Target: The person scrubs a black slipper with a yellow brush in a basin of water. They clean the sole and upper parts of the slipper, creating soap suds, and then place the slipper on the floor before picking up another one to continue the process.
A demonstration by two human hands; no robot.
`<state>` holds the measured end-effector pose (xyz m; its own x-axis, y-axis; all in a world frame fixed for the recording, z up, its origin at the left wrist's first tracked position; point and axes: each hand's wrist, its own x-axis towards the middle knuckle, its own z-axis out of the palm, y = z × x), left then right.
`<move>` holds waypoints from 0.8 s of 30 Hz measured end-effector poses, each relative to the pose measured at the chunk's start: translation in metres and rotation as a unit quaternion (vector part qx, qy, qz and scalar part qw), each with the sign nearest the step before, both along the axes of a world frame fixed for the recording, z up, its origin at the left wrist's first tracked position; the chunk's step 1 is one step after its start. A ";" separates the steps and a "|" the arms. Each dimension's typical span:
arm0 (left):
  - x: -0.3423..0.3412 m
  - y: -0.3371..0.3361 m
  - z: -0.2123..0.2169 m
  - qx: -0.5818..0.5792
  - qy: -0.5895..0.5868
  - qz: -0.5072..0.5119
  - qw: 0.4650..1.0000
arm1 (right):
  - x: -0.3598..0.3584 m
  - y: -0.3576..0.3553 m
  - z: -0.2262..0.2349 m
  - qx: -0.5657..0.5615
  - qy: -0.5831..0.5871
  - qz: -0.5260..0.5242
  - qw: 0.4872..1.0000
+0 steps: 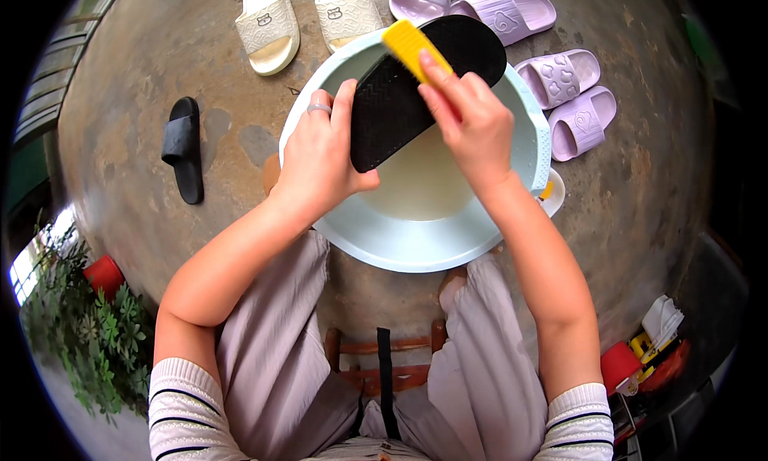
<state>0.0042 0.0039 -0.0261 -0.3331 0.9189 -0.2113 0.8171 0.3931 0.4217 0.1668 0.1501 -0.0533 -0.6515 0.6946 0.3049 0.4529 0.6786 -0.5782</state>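
Holding a black slipper (392, 109) over a basin (400, 257), left hand (322, 155) grips its eight-o'clock end; right hand (484, 129) clasps yellow brush (410, 46) at twelve.

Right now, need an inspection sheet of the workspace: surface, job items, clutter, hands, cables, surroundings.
Surface: stained concrete floor.
Job items: held slipper, black, tilted above pale blue basin; cloudy water inside; yellow brush at the slipper's edge.
Clutter: loose black slipper, white pair, four lilac slippers.
Hands: left hand grips held slipper; right hand grips yellow brush.
Cables: nothing clearly seen.
Surroundings: leafy plant left; red container right.
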 end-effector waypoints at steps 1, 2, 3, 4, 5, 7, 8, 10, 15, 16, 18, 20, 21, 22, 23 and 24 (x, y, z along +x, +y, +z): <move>0.000 0.000 0.002 0.005 -0.009 0.002 1.000 | 0.004 0.003 -0.004 -0.018 0.017 -0.016 1.000; -0.003 0.003 0.002 0.018 -0.034 -0.002 0.999 | 0.016 0.004 -0.011 -0.028 0.038 -0.031 0.998; -0.005 0.004 0.004 0.029 -0.057 -0.006 0.998 | 0.031 0.002 -0.017 -0.040 0.059 -0.045 0.996; -0.007 0.004 0.004 0.040 -0.082 -0.010 0.996 | 0.048 -0.002 -0.019 -0.052 0.051 -0.054 0.996; -0.008 0.001 0.006 0.024 -0.083 -0.007 0.996 | 0.063 -0.009 -0.022 -0.069 0.047 -0.060 0.995; -0.002 0.001 0.007 -0.004 -0.099 -0.006 0.995 | 0.066 -0.008 -0.018 -0.082 0.030 -0.069 0.994; 0.001 -0.001 0.003 0.002 -0.092 -0.006 0.996 | 0.055 0.000 -0.011 -0.080 0.022 -0.071 0.994; 0.006 0.003 0.004 -0.010 -0.096 -0.001 0.995 | 0.035 0.021 -0.012 -0.053 0.023 -0.085 0.995; 0.003 0.000 0.000 0.000 -0.090 0.005 0.996 | 0.040 -0.016 -0.015 -0.089 -0.003 -0.057 0.994; 0.005 -0.001 -0.004 0.006 -0.088 0.004 0.996 | 0.042 -0.030 -0.014 -0.082 -0.005 -0.048 0.995; 0.008 -0.002 -0.006 0.016 -0.085 -0.001 0.996 | 0.038 -0.028 -0.011 -0.063 -0.027 -0.039 0.997; 0.007 -0.002 -0.006 0.027 -0.081 -0.007 0.996 | 0.026 -0.004 -0.007 -0.061 -0.014 -0.062 0.996; 0.006 -0.002 -0.004 0.024 -0.088 -0.008 0.996 | 0.021 0.009 -0.006 -0.048 -0.011 -0.077 0.996; 0.005 -0.003 -0.001 0.021 -0.094 -0.009 0.995 | 0.023 0.022 -0.008 -0.060 -0.005 -0.107 0.992; 0.006 0.000 0.002 0.023 -0.105 -0.012 0.994 | 0.032 0.037 -0.017 -0.050 0.065 -0.114 0.990; 0.006 -0.001 0.000 0.029 -0.110 -0.010 0.993 | 0.038 0.034 -0.016 -0.075 0.047 -0.115 0.989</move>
